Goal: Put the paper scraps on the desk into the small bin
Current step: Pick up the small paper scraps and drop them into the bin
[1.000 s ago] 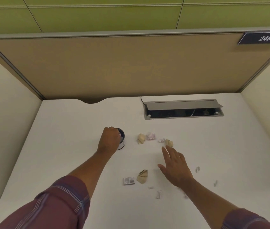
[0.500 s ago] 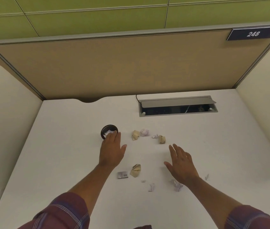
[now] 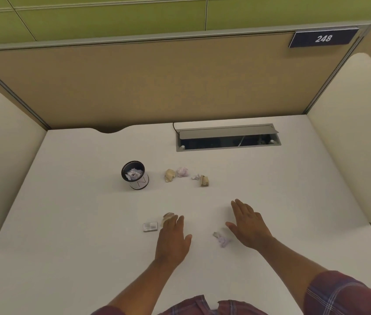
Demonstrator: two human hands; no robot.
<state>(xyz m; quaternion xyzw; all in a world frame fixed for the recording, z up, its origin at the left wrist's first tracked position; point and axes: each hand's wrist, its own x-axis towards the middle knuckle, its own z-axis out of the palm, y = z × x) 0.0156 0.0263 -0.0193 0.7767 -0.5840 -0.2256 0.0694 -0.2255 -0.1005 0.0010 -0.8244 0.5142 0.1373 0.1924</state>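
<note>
The small bin (image 3: pixel 138 180), a white cup with a dark rim, stands on the white desk (image 3: pixel 66 223) and holds crumpled white paper. To its right lie a tan scrap (image 3: pixel 169 175), a pink scrap (image 3: pixel 182 171) and a white-and-tan pair (image 3: pixel 202 179). My left hand (image 3: pixel 173 238) lies flat with its fingers apart, its fingertips touching a tan scrap (image 3: pixel 167 216). Just left of that scrap is a small grey rectangular piece (image 3: pixel 150 226). My right hand (image 3: pixel 248 223) is flat and open beside a pale lilac scrap (image 3: pixel 222 239).
An open grey cable hatch (image 3: pixel 227 137) is set in the desk at the back. Tan partition panels close off the back, and cream side screens (image 3: pixel 2 155) stand left and right. A plate reading 248 (image 3: pixel 323 38) hangs at upper right.
My left hand has drawn back from the bin toward me and now rests by the near tan scrap. My right hand has slid back, sweeping small scraps into a clump.
</note>
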